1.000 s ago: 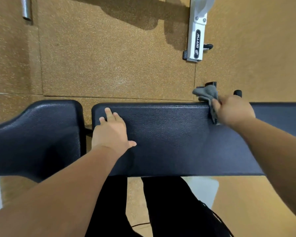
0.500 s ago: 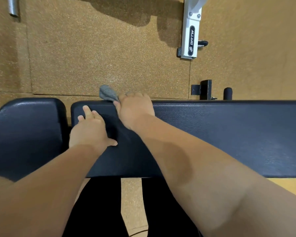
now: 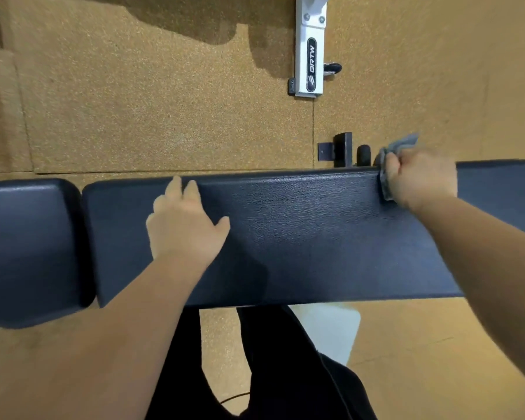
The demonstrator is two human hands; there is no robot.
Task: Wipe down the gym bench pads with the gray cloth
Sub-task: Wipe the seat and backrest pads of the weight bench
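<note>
My right hand [image 3: 420,180] is fisted around the cloth [image 3: 399,147], a crumpled gray wad pressed on the long pad's [image 3: 300,231] far edge. My left hand [image 3: 185,225] lies flat, fingers spread, empty, on the pad.

Below me, a speckled tan rubber floor [image 3: 164,116] laid in seamed tiles; a white machine leg [image 3: 310,56] lettered "BRTW" stands at top, casting a dark shadow [image 3: 212,22] leftward.
</note>
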